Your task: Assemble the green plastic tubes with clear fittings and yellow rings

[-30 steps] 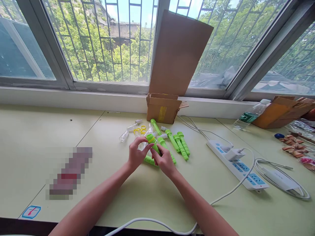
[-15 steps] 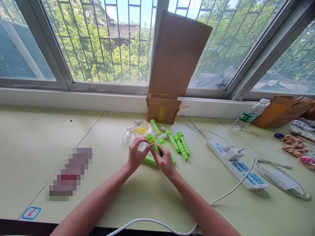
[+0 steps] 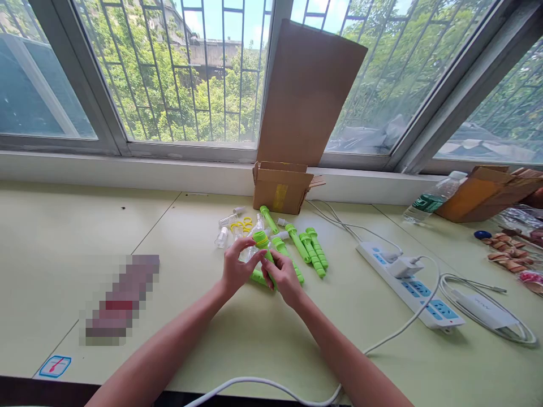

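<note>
**A:** Where's the tube?

**B:** The green tube (image 3: 263, 244) is up off the worktop (image 3: 169, 237), between your hands, just in front of the other tubes (image 3: 313, 253) lying in a row. Your left hand (image 3: 235, 271) has its fingers (image 3: 242, 244) pinched on the ribbed head. Your right hand (image 3: 285, 278) is closed round the shaft.

**A:** How should I hold it?

**B:** I'd grip the shaft firmly low down and let the left fingertips work the head only. Mind the vials (image 3: 221, 237) beside your left hand.
</note>
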{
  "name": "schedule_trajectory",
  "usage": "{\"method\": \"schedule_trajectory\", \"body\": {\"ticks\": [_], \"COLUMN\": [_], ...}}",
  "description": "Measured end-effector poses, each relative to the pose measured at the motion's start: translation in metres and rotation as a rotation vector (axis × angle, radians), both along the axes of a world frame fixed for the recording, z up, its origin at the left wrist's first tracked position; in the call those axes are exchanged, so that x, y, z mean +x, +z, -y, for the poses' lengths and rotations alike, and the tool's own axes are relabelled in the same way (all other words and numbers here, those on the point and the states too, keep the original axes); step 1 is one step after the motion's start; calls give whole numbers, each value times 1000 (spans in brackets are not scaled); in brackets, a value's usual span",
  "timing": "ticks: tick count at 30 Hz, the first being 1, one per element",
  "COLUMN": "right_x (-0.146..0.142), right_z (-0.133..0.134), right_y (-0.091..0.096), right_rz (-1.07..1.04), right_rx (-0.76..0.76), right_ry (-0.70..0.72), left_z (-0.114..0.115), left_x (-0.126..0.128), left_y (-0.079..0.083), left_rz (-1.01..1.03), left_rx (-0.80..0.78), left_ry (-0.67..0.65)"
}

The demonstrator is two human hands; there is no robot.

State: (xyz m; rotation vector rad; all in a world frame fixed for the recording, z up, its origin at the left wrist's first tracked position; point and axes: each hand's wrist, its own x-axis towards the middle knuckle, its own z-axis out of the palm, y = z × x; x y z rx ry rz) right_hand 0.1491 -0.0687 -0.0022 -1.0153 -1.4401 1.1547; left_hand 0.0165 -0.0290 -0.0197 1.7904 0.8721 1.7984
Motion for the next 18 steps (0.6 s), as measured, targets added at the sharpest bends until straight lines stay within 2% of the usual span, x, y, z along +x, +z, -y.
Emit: {"method": "schedule_trajectory", "body": {"ticks": [5, 7, 9, 13, 18], "right_x": [-1, -1, -1, 0, 0], "right_z": [-4, -6, -7, -6, -3], "right_y": [-5, -8, -10, -8, -1], "right_rz": [250, 284, 269, 190, 34], "right_rx": [215, 243, 235, 210, 39], "right_ry": [-313, -389, -382, -279, -103], "left_z": [0, 0, 0, -1, -2], "left_x": [2, 3, 3, 0, -3], "left_y": [-5, -5, -5, -4, -2], "left_rz": [-34, -45, -56, -88, -85], "left_rx": [42, 53, 59, 79, 92], "left_ry": [83, 108, 126, 115, 87]}}
